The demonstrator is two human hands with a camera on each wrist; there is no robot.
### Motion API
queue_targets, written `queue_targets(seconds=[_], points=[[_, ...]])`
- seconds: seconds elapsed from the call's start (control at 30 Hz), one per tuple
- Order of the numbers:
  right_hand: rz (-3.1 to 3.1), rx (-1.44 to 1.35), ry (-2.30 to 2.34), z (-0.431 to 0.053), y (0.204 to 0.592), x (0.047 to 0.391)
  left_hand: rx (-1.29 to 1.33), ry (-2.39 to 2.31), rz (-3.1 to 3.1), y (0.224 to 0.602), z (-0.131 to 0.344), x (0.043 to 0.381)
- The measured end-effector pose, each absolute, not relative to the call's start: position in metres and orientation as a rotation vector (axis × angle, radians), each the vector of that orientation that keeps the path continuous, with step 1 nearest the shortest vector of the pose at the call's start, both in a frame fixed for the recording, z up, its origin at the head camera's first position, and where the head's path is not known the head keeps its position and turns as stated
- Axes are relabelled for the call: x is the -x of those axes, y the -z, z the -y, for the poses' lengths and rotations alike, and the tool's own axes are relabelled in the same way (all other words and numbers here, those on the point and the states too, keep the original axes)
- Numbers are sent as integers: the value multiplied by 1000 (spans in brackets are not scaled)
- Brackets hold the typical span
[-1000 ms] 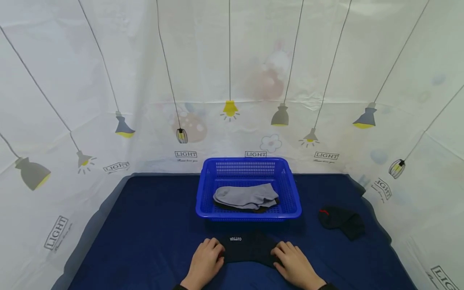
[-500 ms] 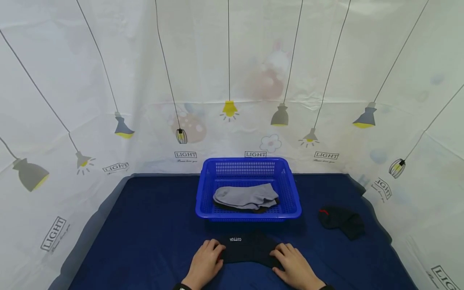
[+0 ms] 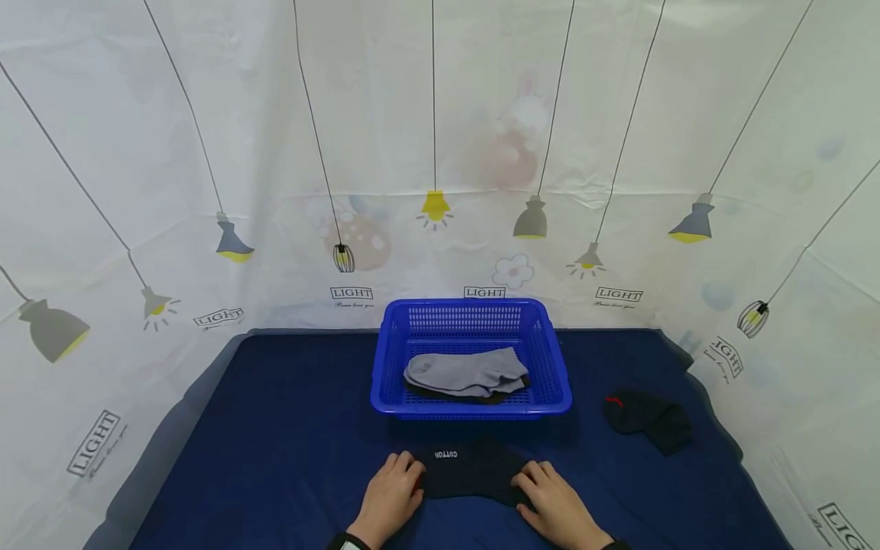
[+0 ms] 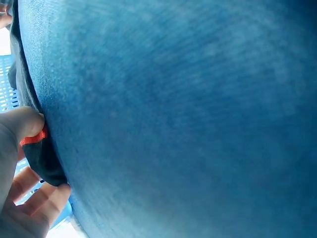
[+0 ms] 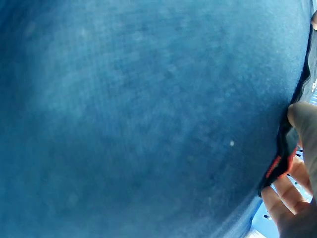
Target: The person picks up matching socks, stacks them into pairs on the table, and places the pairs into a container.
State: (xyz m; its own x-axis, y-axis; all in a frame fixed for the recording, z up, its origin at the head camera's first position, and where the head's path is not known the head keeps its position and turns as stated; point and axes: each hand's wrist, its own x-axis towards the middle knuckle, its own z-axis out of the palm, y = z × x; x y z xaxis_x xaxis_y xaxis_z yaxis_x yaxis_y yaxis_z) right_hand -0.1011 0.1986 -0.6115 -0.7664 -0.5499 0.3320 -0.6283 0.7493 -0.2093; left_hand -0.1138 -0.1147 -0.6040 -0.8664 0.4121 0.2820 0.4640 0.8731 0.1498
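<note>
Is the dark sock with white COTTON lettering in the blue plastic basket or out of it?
Out: the dark sock lies on the navy cloth in front of the blue basket, between left hand and right hand.

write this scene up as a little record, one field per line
in hand: dark sock printed COTTON, lying flat
left grip: left hand at its left end
right grip: right hand at its right end
container: blue basket, beyond the sock
contents: gray socks over something dark
loose item: red-marked dark sock, right of the basket
surface: navy cloth
</note>
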Motion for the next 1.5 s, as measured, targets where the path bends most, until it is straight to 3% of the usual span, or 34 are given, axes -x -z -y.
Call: queue_targets(seconds=[0.8,1.5], points=[[2629,-781,-376,-197,592,103,633,362,2775,583,110,111],[2516,-786,-438,-200,577,74,602,517,2827,555,112,73]])
